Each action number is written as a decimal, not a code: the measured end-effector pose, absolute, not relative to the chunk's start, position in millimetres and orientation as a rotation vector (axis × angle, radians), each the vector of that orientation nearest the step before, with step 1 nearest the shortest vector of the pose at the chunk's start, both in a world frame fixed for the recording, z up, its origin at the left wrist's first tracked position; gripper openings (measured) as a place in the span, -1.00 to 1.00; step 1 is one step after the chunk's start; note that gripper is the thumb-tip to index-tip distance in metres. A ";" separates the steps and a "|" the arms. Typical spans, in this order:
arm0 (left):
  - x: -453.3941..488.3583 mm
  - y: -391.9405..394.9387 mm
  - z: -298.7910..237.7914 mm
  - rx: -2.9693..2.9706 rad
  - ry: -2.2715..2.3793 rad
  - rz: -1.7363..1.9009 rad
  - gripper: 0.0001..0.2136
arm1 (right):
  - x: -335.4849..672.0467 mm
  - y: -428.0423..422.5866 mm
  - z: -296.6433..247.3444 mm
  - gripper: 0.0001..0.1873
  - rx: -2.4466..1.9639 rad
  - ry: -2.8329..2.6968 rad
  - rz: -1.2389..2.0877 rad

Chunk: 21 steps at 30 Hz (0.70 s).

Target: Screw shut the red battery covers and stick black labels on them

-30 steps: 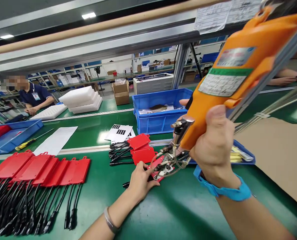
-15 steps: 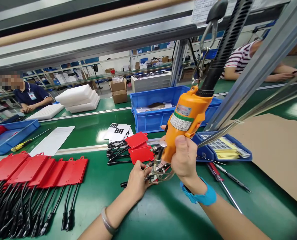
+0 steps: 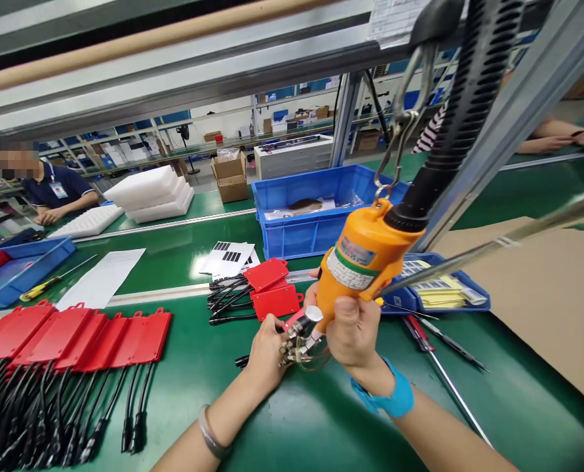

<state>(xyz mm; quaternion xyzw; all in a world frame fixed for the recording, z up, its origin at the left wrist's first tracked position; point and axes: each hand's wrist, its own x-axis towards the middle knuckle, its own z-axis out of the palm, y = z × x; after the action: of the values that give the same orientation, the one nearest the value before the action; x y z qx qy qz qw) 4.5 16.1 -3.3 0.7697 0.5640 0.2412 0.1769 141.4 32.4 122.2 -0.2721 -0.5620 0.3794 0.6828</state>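
Observation:
My right hand (image 3: 354, 331) is wrapped round an orange power screwdriver (image 3: 353, 262), which hangs tilted from a metal hook with a thick black hose. A metal nozzle fitting (image 3: 301, 331) with clear tubing sits at the tool's lower end. Beside that end, my left hand (image 3: 266, 354) is closed on a red plastic case (image 3: 294, 319), mostly hidden by the fingers and the fitting. A black cable end (image 3: 241, 361) pokes out left of this hand. Just beyond lie more red cases (image 3: 276, 301) with black cables.
A row of red cases (image 3: 139, 337) with black cables lies at left. Behind stand a blue bin (image 3: 301, 239) and white foam blocks (image 3: 147, 190). At right are a blue tray (image 3: 481, 303), a red-handled screwdriver (image 3: 419, 333), tweezers (image 3: 456, 347) and cardboard (image 3: 557, 295). Co-workers sit across the bench.
My right hand and the orange screwdriver have moved down and slightly left, toward my left hand. The tool's hose now leans further right. My left hand has stayed nearly in place.

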 end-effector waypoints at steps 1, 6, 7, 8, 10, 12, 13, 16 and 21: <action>3.9 14.8 3.0 2.202 1.591 0.651 -0.72 | 144.1 33.3 128.5 -0.53 -0.607 -1.253 0.866; -10.1 -0.4 49.6 2.243 1.639 0.311 -0.51 | 163.0 62.9 180.1 -0.52 -0.569 -1.161 0.866; -13.6 -3.5 58.6 2.230 1.656 0.214 -0.46 | 166.4 74.2 189.5 -0.53 -0.547 -1.154 0.836; -16.0 -5.5 65.8 2.222 1.668 0.127 -0.41 | 169.5 86.3 197.2 -0.53 -0.528 -1.168 0.816; -15.8 -5.3 73.0 2.230 1.684 0.040 -0.34 | 174.7 109.8 207.4 -0.53 -0.531 -1.233 0.768; -7.3 0.6 69.8 2.276 1.663 0.089 -0.25 | 181.7 126.2 212.6 -0.53 -0.607 -1.339 0.676; -0.4 5.0 65.3 2.306 1.636 0.138 -0.21 | 187.3 129.8 214.0 -0.54 -0.667 -1.401 0.607; 22.3 18.3 49.5 2.403 1.560 0.201 -0.21 | 216.5 121.0 212.0 -0.66 -0.873 -1.538 0.230; 27.4 23.9 53.0 2.243 1.503 0.382 -0.15 | 282.2 72.6 157.4 -0.52 -1.410 -1.891 -0.047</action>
<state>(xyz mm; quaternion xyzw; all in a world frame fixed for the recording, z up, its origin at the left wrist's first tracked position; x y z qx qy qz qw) 27.4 23.9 53.0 0.8049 0.5394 0.1371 0.2059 282.2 72.6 157.4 -0.5527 -0.7408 -0.0184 0.3813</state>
